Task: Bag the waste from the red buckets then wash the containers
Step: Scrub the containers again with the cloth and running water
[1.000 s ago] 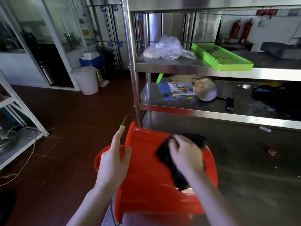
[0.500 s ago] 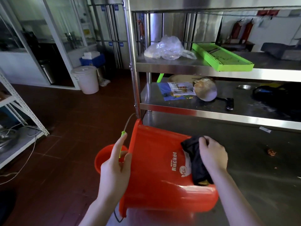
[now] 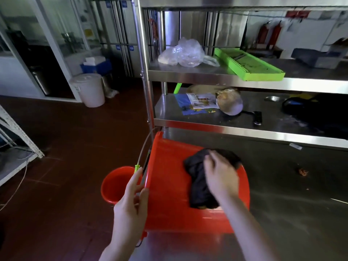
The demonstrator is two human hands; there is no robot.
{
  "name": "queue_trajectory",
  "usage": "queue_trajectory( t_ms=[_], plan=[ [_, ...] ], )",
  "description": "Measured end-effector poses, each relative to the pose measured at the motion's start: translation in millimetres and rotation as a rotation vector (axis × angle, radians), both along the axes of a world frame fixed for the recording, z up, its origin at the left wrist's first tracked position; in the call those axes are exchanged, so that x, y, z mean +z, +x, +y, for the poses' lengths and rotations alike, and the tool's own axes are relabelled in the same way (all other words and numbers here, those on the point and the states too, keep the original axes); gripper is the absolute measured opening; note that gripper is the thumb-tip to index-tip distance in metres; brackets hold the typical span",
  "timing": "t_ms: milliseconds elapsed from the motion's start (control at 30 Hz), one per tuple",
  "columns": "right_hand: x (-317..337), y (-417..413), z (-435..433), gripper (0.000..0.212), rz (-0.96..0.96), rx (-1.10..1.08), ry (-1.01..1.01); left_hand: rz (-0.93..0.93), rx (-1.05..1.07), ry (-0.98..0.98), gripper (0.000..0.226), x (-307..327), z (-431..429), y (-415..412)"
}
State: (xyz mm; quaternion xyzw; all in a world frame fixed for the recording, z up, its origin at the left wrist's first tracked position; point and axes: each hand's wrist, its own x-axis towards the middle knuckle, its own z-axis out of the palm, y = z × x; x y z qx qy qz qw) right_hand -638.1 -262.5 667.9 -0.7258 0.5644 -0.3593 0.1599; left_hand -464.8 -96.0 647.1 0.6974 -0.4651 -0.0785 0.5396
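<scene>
Closest to me, my left hand [image 3: 130,202] holds the rim of the red bucket [image 3: 169,185]. The thumb lies against the outer edge and the fingers, almost straight, run up the inner side, so the rim is pinched between them. The bucket lies on its side at the left edge of the steel table [image 3: 291,204], with its mouth facing left over the floor. Its wire handle [image 3: 143,147], fitted with a green grip, hangs loose just above my index finger.

My right hand [image 3: 220,176] sits on top of the bucket's wall, fingers bent down over a black cloth [image 3: 197,185] and pressing it against the plastic. The hand is blurred, so I cannot tell how tightly it grips.

Below the table's edge, a second red bucket [image 3: 114,185] stands upright on the dark red floor, just beside my left hand in the view. A small brownish scrap [image 3: 303,171] lies on the table, well to the right.

Past the bucket, the steel rack [image 3: 244,83] carries printed leaflets [image 3: 199,102] and an upturned pan [image 3: 230,102] on its middle shelf. The shelf above holds a clear plastic bag [image 3: 184,53] and a green tray [image 3: 248,66]. Far left, a lidded white bin [image 3: 88,89] stands on the floor.
</scene>
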Motion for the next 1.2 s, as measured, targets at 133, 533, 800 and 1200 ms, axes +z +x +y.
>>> queue_trajectory(
  t_ms=[133,533,800,1200],
  plan=[
    [4.0,-43.6,-33.1,0.029,-0.02,-0.21,0.26,-0.026,-0.051,-0.007,0.063,-0.8,4.8,5.9],
    [19.2,76.4,44.6,0.052,0.079,0.355,-0.094,-0.045,-0.068,0.089,0.072,13.3,20.7,20.1],
    [5.4,61.2,68.5,0.045,0.07,0.393,-0.217,-0.117,-0.099,0.536,0.062,96.0,-88.3,29.3],
    [6.9,-23.2,-8.3,0.03,0.112,-0.119,0.119,-0.01,-0.073,0.278,0.073,59.8,-49.0,5.8]
  ],
)
